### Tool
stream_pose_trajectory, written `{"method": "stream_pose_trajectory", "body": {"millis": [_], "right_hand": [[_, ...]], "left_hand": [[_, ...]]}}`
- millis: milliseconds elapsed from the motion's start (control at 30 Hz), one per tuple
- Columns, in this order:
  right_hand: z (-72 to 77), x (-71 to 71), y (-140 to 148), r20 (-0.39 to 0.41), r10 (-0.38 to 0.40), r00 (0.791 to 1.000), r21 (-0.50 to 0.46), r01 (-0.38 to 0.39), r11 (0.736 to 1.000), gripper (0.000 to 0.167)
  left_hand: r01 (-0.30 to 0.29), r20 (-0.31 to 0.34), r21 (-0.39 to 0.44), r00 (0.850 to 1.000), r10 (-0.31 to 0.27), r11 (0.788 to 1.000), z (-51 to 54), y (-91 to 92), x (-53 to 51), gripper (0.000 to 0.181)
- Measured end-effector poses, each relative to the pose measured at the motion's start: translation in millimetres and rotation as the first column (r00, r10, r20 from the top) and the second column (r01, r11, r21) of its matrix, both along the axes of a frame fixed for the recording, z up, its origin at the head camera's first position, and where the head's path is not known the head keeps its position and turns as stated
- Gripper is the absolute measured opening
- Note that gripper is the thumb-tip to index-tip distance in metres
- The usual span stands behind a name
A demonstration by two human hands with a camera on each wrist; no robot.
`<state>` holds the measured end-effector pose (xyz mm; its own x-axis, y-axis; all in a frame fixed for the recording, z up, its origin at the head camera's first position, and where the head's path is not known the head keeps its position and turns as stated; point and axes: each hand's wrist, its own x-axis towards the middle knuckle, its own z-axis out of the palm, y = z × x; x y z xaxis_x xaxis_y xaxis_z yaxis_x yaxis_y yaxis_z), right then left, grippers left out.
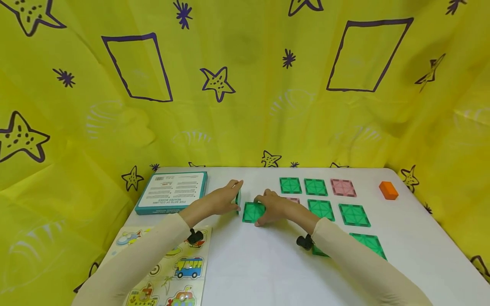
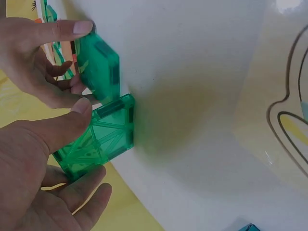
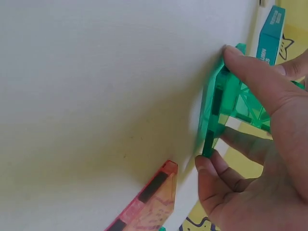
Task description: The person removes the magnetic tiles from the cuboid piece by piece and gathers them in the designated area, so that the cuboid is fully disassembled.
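My left hand (image 1: 221, 200) pinches a clear green square tile (image 2: 98, 139) between thumb and fingers. From the head view this tile stands on edge, seen nearly side-on. Just to its right, my right hand (image 1: 273, 208) grips a second green tile (image 1: 252, 212) by opposite edges, its face turned up. The two tiles are close together; in the left wrist view their near corners almost meet, and I cannot tell if they touch. A pink tile (image 1: 294, 200) lies partly hidden behind my right hand.
Several green tiles (image 1: 320, 210) and another pink tile (image 1: 343, 187) lie to the right, some partly under my right arm. Farther right is an orange block (image 1: 388, 190). At left are a teal-edged box (image 1: 172, 191) and a vehicle puzzle board (image 1: 203, 259). Yellow cloth (image 1: 245, 127) surrounds the white table (image 1: 245, 272).
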<state>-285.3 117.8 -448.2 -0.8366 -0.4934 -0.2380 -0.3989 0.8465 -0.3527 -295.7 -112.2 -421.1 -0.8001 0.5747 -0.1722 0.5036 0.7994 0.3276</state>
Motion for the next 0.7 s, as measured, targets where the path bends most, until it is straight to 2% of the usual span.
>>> {"method": "stream_pose_trajectory", "body": {"millis": [133, 300, 500, 700], "right_hand": [[1.5, 2.7, 3, -0.009, 0.042, 0.999, -0.024, -0.043, 0.999, 0.078], [5.2, 4.6, 18, -0.067, 0.071, 0.995, -0.082, -0.076, 0.994, 0.080], [17.8, 11.0, 48, -0.075, 0.028, 0.997, -0.167, -0.040, 0.985, 0.080], [27.1, 30.2, 82, -0.066, -0.029, 0.997, -0.224, 0.014, 0.974, 0.078]], "left_hand": [[-0.003, -0.005, 0.008, 1.000, 0.003, 1.000, -0.4, -1.6, 0.3, 0.090], [-0.004, -0.012, 0.004, 1.000, 0.004, 1.000, -0.3, -1.7, -0.1, 0.090], [-0.011, -0.016, -0.008, 1.000, 0.011, 1.000, -2.8, -1.4, -0.9, 0.090], [-0.018, 0.003, 0.003, 1.000, 0.018, 1.000, -1.6, -3.2, -0.4, 0.091]]}}
